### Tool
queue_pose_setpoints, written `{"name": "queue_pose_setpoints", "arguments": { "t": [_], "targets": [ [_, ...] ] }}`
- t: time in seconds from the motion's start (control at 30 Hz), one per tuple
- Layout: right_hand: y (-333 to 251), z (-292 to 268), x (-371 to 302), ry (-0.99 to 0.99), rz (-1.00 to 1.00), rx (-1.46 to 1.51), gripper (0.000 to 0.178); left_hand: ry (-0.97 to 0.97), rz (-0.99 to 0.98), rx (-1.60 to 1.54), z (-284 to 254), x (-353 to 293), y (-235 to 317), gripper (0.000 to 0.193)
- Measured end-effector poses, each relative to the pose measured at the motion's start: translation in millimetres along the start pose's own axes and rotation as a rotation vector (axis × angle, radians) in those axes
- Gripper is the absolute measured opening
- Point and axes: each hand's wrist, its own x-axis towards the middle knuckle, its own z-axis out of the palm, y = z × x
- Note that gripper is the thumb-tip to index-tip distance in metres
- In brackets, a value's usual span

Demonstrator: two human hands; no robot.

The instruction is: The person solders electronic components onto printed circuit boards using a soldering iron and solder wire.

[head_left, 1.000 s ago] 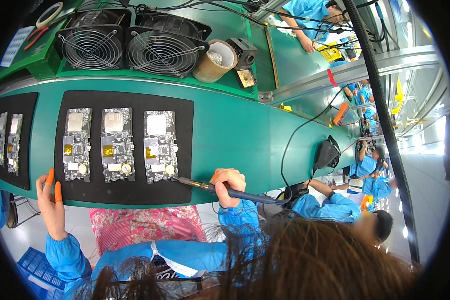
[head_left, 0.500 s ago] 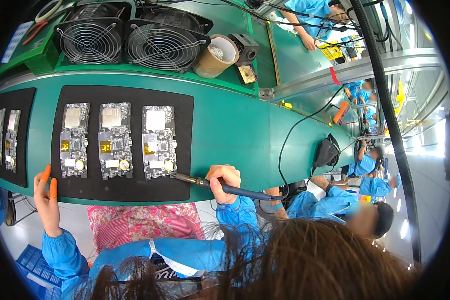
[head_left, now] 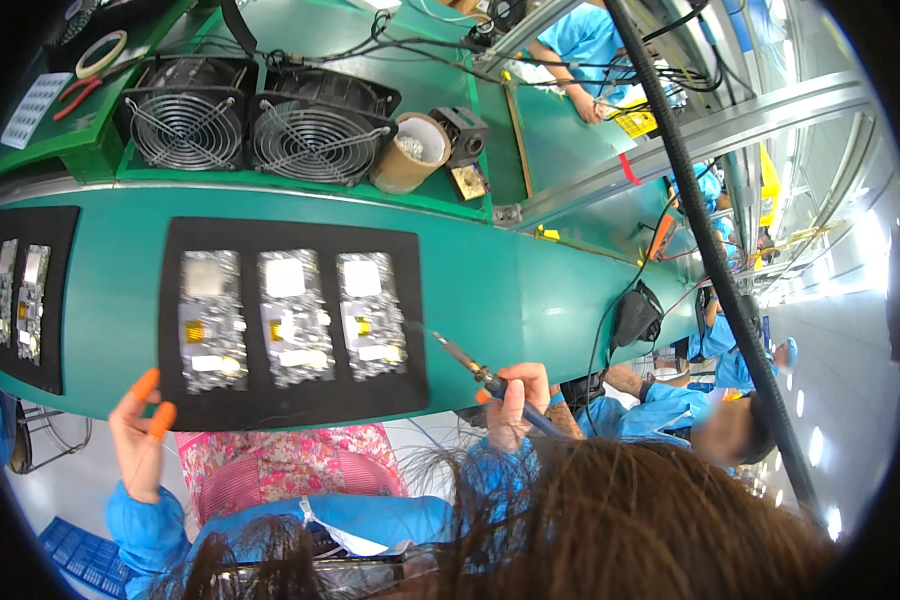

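A soldering iron (head_left: 488, 378) with a dark blue handle is gripped in my right hand (head_left: 515, 408). Its metal tip points up and left, just past the right edge of a black mat (head_left: 300, 405), apart from the boards. In a row on the mat lie three circuit boards: a left board (head_left: 213, 320), a middle board (head_left: 295, 322) and a right board (head_left: 372, 318). They are slightly blurred, each with a bright square and a yellow patch. Beside the mat's lower-left corner my left hand (head_left: 140, 445) has its fingers apart, orange covers on two fingertips; it holds nothing.
Another black mat (head_left: 62, 225) with several boards lies at the far left of the green bench (head_left: 470, 290). Two fans (head_left: 320, 145), a tape roll (head_left: 410, 155) and red-handled pliers (head_left: 78, 97) stand along the back. A thick black cable (head_left: 695, 200) crosses the right side. Co-workers sit at the right.
The mat with three boards has slid right, away from the left mat, my left hand staying at its edge. The iron's tip has left the right board, my right hand drawing back to the right.
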Motion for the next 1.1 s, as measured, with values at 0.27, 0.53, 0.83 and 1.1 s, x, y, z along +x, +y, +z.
{"name": "queue_pose_setpoints", "arguments": {
  "t": [0.27,0.53,0.83,1.1],
  "targets": [
    [-14.1,-37.8,-0.2,0.249,0.059,-0.025,0.023,-0.388,-0.147,0.066,156.3,-26.7,12.3,0.048],
    [8.4,-37.4,2.0,0.322,-0.090,-0.044,0.011,-0.606,0.371,0.137,294.2,-28.0,13.7,0.050],
    [12.5,23.8,-8.4,-0.179,0.057,0.139,0.014,0.166,0.251,0.102,22.8,46.2,34.1,0.021],
    [65.5,82.8,-12.5,-0.463,0.287,0.300,0.016,0.991,0.170,0.690,-290.4,108.0,23.0,0.027]
  ]
}}
